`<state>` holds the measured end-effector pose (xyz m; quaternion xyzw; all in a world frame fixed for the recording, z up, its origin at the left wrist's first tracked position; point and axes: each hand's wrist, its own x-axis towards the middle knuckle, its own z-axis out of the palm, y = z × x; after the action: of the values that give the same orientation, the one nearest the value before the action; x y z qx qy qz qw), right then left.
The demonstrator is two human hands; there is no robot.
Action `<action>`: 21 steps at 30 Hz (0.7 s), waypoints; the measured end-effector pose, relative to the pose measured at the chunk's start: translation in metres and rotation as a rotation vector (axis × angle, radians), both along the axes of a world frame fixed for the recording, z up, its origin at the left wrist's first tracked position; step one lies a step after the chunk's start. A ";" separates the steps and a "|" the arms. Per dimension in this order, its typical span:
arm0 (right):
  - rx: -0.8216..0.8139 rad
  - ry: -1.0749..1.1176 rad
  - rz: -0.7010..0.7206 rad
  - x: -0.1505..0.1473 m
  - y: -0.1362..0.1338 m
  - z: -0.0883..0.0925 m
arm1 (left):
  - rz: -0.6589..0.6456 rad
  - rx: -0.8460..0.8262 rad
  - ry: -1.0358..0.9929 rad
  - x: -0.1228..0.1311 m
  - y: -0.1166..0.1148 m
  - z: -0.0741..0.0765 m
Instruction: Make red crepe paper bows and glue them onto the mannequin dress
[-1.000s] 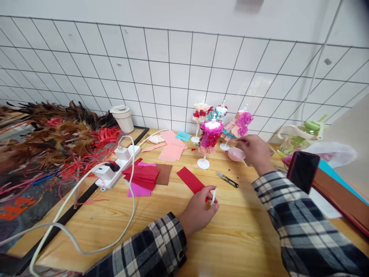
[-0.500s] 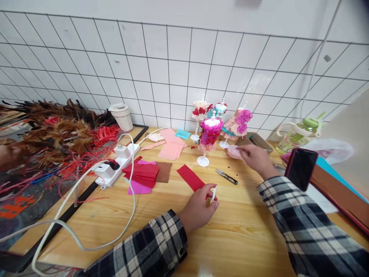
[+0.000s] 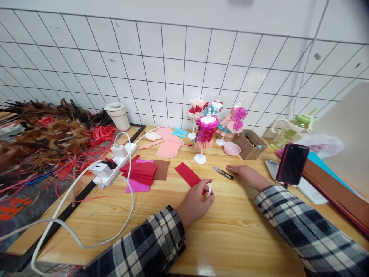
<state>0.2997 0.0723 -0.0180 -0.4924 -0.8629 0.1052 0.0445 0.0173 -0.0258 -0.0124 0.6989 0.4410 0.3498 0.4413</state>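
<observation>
My left hand (image 3: 196,202) is closed on a small, thin white strip (image 3: 210,189), its exact kind unclear. Just beyond it lies a red paper strip (image 3: 186,174), its near end partly hidden by the hand. My right hand (image 3: 245,176) rests low at the table with fingers stretched out, beside the thread snips (image 3: 223,173). Behind the snips stand several miniature dress forms in crepe-paper dresses; the nearest wears a magenta and red dress (image 3: 206,130). A small pink bowl (image 3: 232,149) sits to their right.
Red, magenta and brown paper (image 3: 141,173) lies left, near a white power strip (image 3: 115,163) with looping cable. Peach paper (image 3: 170,146) lies farther back. A cardboard box (image 3: 250,146), a phone on a stand (image 3: 292,163) and a bottle (image 3: 294,129) are right. Another person's hand (image 3: 5,156) shows among feathers.
My right hand has left the pink bowl and come down toward me, to beside the snips. My left hand keeps the white strip almost in place. The view has shifted slightly.
</observation>
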 end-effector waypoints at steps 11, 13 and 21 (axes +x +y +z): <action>0.105 -0.048 -0.355 -0.014 -0.029 0.012 | 0.006 -0.007 -0.009 -0.001 0.000 0.003; 0.106 0.047 -0.329 -0.015 -0.029 0.031 | 0.011 -0.003 -0.013 -0.002 -0.001 0.004; 0.918 0.295 -0.629 0.017 0.007 0.127 | 0.029 0.000 -0.030 -0.002 -0.001 0.004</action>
<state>0.3162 0.0791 0.1090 -0.6357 -0.6167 -0.2311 0.4027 0.0157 -0.0266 -0.0084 0.6870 0.4445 0.3666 0.4429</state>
